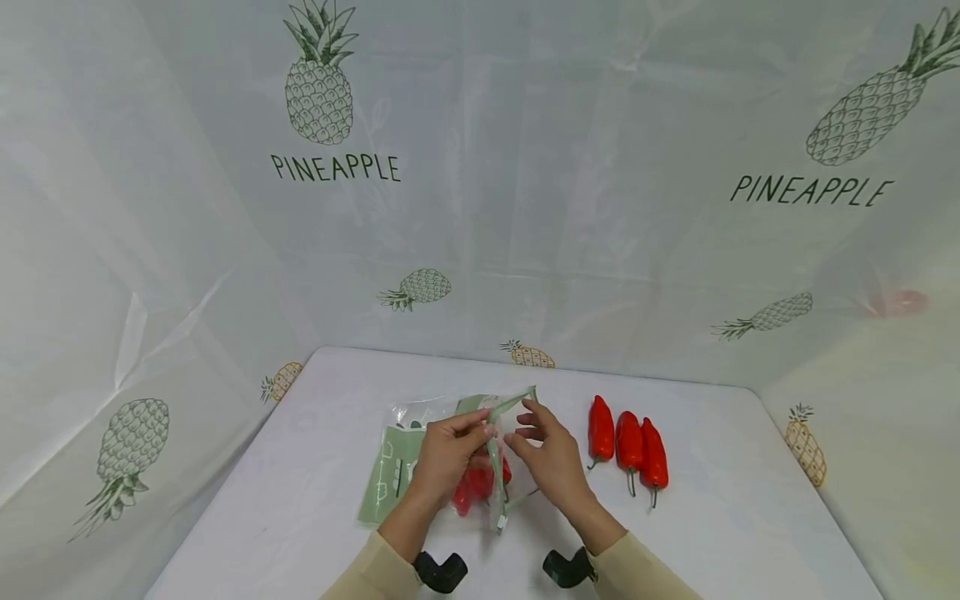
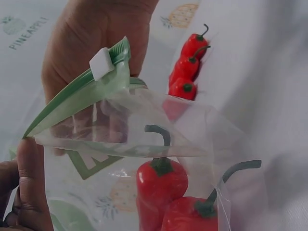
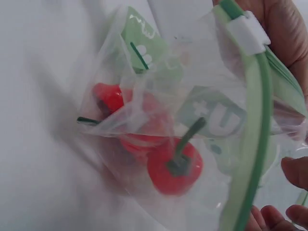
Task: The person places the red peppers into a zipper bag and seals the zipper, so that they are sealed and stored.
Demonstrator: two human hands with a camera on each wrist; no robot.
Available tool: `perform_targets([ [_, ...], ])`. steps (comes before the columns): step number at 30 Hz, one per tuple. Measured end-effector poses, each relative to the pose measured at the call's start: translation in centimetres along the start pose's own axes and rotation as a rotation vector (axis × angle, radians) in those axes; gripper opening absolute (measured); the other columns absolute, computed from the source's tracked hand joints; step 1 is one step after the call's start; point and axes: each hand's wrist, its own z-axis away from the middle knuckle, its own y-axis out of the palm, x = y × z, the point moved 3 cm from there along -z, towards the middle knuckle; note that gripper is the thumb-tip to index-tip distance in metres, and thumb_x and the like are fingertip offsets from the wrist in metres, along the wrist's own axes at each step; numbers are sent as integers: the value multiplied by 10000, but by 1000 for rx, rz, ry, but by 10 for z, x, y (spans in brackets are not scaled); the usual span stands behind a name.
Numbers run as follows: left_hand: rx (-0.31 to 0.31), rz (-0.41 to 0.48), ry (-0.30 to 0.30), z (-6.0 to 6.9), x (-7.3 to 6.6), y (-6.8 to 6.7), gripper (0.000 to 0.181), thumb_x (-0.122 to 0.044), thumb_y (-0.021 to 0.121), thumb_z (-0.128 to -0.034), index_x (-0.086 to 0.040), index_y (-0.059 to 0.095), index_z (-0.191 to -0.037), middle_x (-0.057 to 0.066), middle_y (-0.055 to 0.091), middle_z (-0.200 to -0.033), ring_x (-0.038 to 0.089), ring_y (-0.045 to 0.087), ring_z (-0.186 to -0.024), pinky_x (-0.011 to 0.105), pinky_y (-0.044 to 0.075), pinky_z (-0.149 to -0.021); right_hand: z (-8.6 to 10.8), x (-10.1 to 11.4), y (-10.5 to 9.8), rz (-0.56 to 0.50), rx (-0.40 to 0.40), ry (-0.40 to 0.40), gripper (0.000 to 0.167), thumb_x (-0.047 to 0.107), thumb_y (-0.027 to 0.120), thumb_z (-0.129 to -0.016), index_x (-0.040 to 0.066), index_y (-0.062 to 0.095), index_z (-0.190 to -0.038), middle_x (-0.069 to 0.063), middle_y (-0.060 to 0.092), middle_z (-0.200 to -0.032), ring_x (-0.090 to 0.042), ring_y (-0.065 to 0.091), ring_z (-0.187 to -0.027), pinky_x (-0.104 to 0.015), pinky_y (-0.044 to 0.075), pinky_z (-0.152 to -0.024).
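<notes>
I see the left hand [image 1: 450, 450] pinching the slider bag [image 3: 202, 106] on the counter [image 1: 720, 517] and the right hand [image 1: 557, 458], grip apart, so a slipped pinch could let it collapse onto the red chili peppers [image 3: 169, 171] inside.

The clear zip bag [image 1: 386, 479], printed green, lies left of centre, its mouth lifted and gaping rightward. A white slider [image 3: 248, 32] sits at the rim's near end. Inside, near the mouth, rest glossy red, green-stemmed peppers [image 2: 161, 183].
</notes>
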Motion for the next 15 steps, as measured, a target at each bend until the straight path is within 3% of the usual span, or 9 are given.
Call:
perform_targets([
  [9,-4,-16,0,-2,2,3,350,-92,753,-978,13,723,-1310,82,734,-941,110,702,-723,257,656,-657,-1,5,-11,-88,-22,15,594,192,774,-972,127,547,-1517,-115,701,-1315,-282,714,-1146,-331,665,-840],
  [15,-4,-29,-5,-2,4,3,344,-111,751,-985,8,727,-1307,89,739,-977,110,704,-727,284,664,-675,0,9,-26,-42,-79,-30,608,210,792,-962,133,553,-1516,-103,710,-1313,-274,712,-1143,-420,652,-924],
])
